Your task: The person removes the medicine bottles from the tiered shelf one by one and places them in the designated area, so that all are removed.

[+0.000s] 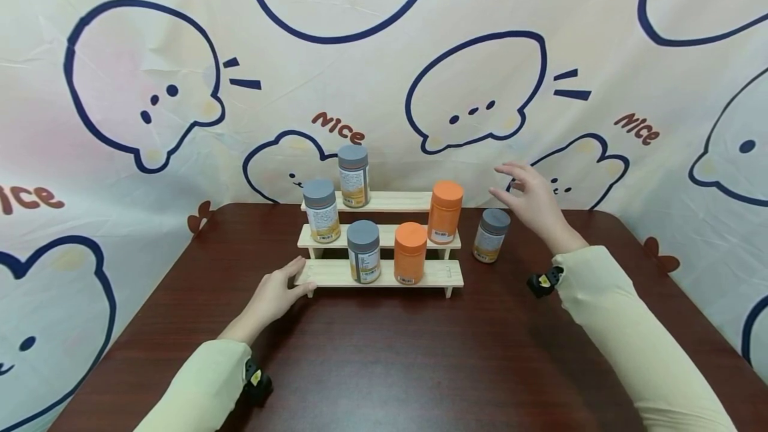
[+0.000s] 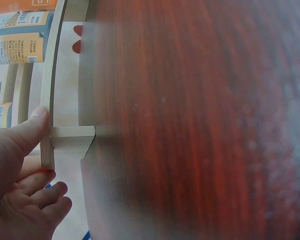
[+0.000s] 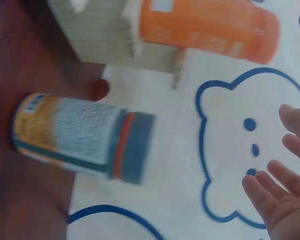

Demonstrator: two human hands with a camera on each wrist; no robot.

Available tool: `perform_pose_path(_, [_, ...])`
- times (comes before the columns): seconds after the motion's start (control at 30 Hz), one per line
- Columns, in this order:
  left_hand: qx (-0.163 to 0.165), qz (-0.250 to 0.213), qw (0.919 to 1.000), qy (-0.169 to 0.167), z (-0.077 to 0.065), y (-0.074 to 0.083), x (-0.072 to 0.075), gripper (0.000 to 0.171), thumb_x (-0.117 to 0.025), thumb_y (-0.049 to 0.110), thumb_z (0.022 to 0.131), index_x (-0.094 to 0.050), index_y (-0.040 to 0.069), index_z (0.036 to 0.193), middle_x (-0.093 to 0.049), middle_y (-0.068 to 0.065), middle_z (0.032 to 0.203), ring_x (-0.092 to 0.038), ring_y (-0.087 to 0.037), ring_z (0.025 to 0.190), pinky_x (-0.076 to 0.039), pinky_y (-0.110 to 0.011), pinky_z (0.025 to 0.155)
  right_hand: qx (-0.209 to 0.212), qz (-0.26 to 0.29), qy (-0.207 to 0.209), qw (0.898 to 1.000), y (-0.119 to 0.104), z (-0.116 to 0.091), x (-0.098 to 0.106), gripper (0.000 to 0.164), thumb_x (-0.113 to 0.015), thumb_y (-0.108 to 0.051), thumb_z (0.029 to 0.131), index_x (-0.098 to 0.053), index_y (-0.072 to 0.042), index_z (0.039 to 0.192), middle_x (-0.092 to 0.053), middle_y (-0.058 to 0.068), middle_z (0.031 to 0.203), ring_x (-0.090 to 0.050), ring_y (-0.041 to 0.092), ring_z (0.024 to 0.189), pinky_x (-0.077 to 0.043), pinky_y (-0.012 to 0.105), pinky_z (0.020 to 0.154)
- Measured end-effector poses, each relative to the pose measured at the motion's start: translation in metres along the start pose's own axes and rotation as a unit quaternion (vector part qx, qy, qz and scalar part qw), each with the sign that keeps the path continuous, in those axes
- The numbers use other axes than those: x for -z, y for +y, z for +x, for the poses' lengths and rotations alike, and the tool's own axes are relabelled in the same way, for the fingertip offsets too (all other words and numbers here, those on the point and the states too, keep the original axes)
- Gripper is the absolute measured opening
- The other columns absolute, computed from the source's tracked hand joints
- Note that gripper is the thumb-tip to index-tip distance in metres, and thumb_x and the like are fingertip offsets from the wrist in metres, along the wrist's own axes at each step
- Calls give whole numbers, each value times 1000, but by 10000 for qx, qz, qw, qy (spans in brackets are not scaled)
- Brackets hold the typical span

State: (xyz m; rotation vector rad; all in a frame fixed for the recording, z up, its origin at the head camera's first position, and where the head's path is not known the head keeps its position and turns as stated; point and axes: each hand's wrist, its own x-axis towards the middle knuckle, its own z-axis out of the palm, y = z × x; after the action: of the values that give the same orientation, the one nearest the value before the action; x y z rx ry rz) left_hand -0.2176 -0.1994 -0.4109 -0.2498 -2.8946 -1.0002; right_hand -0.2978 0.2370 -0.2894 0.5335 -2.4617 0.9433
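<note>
A small three-tier wooden display rack (image 1: 327, 274) stands on the table. My left hand (image 1: 271, 297) pinches the left end of its lowest tier, thumb on one face of the board (image 2: 48, 90) and a finger behind it. My right hand (image 1: 534, 205) is raised with fingers spread and nothing in them. Below and left of it, a grey-lidded supplement bottle (image 1: 490, 237) stands upright on the table, right of the rack. In the right wrist view this bottle (image 3: 75, 135) is apart from the fingers (image 3: 277, 187).
Grey-lidded bottles stand on the top (image 1: 354, 179), middle (image 1: 323, 212) and lowest (image 1: 363, 253) tiers. Orange bottles stand on the middle (image 1: 445, 213) and lowest (image 1: 411, 255) tiers, towards the right. A cartoon-print cloth (image 1: 384, 85) hangs behind the dark wooden table (image 1: 420, 365).
</note>
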Motion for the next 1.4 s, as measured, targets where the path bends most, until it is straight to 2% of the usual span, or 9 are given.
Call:
perform_pose_path(0.23, [64,-39,10000,-58,-1,0,1,61,-66,25,87,-42,-5,135,-37,-21,140,-32,-37,128,-30,-51,100,305,-10,5,9995,-25,18,5,43,-68,-18,85,-58,-2,123,-47,16,131,-47,31,116,-45,45,88])
perform_pose_path(0.43, [23,-22,10000,-72,0,-1,1,62,-66,26,87,-42,-5,135,-37,-22,139,-32,-37,128,-30,-51,99,382,50,-199,9991,-46,31,3,44,-68,-19,85,-57,-6,126,-47,11,133,-44,25,121,-43,41,92])
perform_pose_path(0.7, [30,-42,10000,-34,-1,-1,2,62,-66,25,87,-42,-5,135,-37,-21,139,-32,-37,128,-31,-51,99,680,118,-282,9972,-68,48,-12,42,-68,-15,85,-57,-5,125,-49,12,130,-46,25,119,-44,40,91])
perform_pose_path(0.97, [56,-22,10000,-18,1,-1,0,62,-66,26,87,-42,-5,135,-37,-21,139,-32,-37,128,-31,-50,99,759,73,-417,9962,-86,61,-27,43,-67,-19,86,-57,-6,126,-48,11,132,-45,24,119,-44,38,91])
perform_pose_path(1.4, [69,-75,9999,-38,0,0,1,62,-66,25,87,-42,-5,135,-36,-22,140,-32,-36,128,-31,-50,99,858,311,-657,9937,-109,78,-54,43,-67,-16,86,-56,-6,126,-50,10,130,-45,23,119,-45,35,90])
